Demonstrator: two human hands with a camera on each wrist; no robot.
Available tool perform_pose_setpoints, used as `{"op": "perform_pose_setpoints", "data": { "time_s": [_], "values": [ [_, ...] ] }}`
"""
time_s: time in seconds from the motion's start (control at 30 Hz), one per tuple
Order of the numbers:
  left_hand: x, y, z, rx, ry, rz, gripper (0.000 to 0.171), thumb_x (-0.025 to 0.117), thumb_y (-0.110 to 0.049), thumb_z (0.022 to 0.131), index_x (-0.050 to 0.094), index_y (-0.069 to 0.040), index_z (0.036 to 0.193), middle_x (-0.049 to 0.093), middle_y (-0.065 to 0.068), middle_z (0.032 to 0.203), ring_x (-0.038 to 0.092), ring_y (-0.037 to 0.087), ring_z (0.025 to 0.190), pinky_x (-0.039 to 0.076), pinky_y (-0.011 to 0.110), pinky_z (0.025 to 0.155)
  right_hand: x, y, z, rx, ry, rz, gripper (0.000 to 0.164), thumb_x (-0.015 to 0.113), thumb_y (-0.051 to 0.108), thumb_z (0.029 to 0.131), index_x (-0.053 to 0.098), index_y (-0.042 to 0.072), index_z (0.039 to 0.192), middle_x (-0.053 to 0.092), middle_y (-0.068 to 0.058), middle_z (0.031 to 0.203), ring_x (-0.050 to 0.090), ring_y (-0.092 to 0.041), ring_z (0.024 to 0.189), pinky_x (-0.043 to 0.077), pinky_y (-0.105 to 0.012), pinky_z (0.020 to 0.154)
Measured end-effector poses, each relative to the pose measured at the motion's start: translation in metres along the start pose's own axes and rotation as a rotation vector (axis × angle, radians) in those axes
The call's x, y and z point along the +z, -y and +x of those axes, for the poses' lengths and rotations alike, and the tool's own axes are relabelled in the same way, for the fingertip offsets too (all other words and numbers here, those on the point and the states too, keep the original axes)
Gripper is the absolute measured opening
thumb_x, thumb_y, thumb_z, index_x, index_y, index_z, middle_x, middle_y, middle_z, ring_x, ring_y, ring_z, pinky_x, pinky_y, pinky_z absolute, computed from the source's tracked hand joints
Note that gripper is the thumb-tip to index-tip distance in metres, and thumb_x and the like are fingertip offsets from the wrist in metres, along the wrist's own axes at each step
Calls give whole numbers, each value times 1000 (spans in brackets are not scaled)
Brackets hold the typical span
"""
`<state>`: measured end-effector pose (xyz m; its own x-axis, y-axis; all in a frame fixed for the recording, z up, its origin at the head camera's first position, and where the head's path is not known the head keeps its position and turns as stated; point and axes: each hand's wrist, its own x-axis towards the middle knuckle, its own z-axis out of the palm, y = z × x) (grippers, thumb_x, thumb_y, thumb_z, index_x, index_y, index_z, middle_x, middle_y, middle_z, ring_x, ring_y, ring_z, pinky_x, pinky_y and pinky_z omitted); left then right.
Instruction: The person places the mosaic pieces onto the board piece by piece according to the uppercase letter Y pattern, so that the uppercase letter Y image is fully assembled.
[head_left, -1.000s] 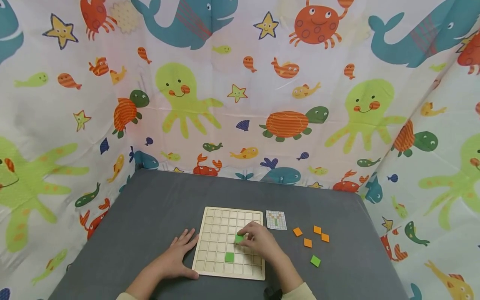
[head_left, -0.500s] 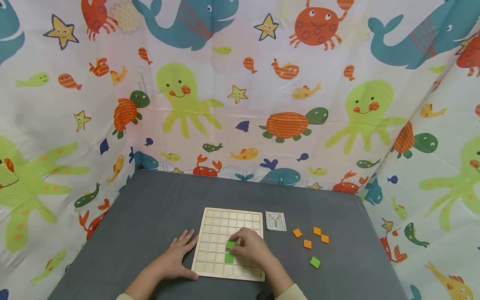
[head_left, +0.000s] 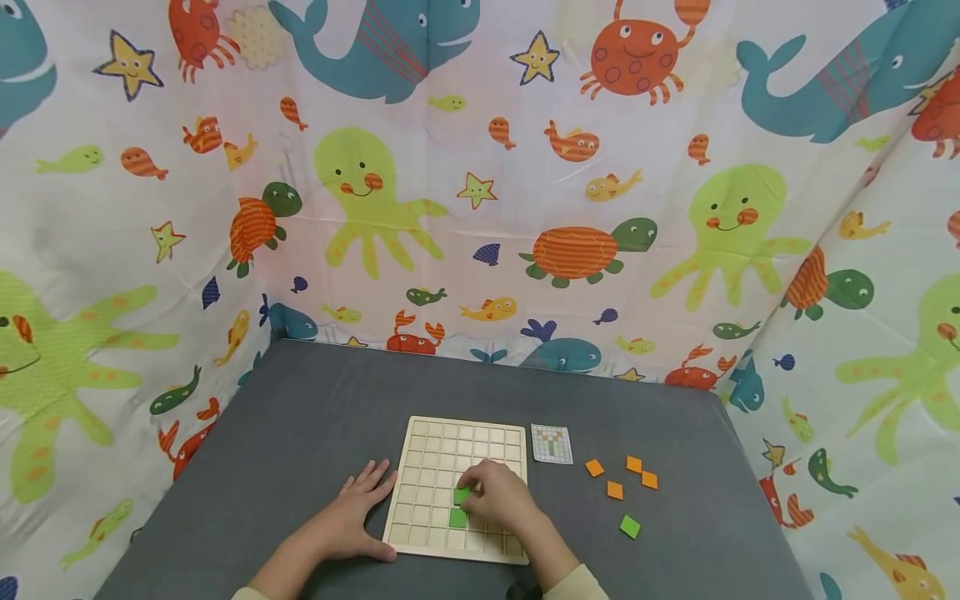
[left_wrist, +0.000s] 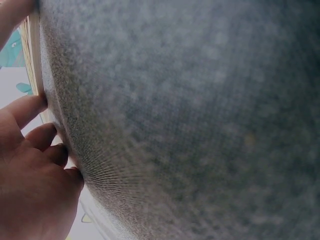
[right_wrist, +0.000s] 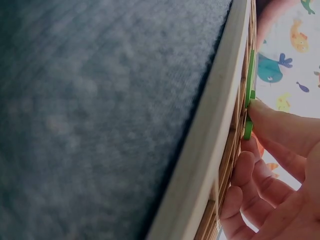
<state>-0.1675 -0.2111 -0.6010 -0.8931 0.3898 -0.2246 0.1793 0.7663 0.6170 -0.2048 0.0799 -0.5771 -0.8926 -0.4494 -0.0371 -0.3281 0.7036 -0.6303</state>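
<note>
A wooden grid board [head_left: 420,475] lies on the grey table. My left hand [head_left: 348,517] spreads along its left edge, index fingertip and thumb touching the frame; in the left wrist view the fingers [left_wrist: 27,107] rest on the cloth by the board's side. Over the board's middle, my right hand [head_left: 501,497] pinches a green square tile [head_left: 461,497] between thumb and fingers, just above another green tile [head_left: 457,518] lying in a cell. The right wrist view shows the pinched tile [right_wrist: 248,129] low at the grid, partly hidden by the thumb.
A small pattern card [head_left: 551,444] lies right of the board. Beyond it are several orange tiles [head_left: 615,491] and a loose green tile [head_left: 629,527]. A sea-animal curtain [head_left: 480,250] stands behind the table [head_left: 337,392].
My right hand has moved left and slightly nearer with the green tile, bringing it from right of the lower green tile to directly above it. The left hand stays in place.
</note>
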Motion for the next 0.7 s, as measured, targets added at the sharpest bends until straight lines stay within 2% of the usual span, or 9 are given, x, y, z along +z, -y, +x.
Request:
{"op": "perform_pose_setpoints", "data": {
  "time_s": [0.43,0.7],
  "values": [
    [1,-1,1,16,-7,3,125,88,-64,60,33,-10,159,17,16,168,6,42,156,8,70,120,1,5,0,25,-19,-22,16,86,20,78,80,18,92,66,5,87,55,-4,71,45,-26,59],
    [0,-1,-1,18,-10,-4,126,89,-64,60,33,-10,159,17,16,168,5,42,156,7,70,120,5,5,1,32,-32,-36,17,86,20,79,80,17,94,65,5,86,54,-4,71,44,-25,59]
  ]
}}
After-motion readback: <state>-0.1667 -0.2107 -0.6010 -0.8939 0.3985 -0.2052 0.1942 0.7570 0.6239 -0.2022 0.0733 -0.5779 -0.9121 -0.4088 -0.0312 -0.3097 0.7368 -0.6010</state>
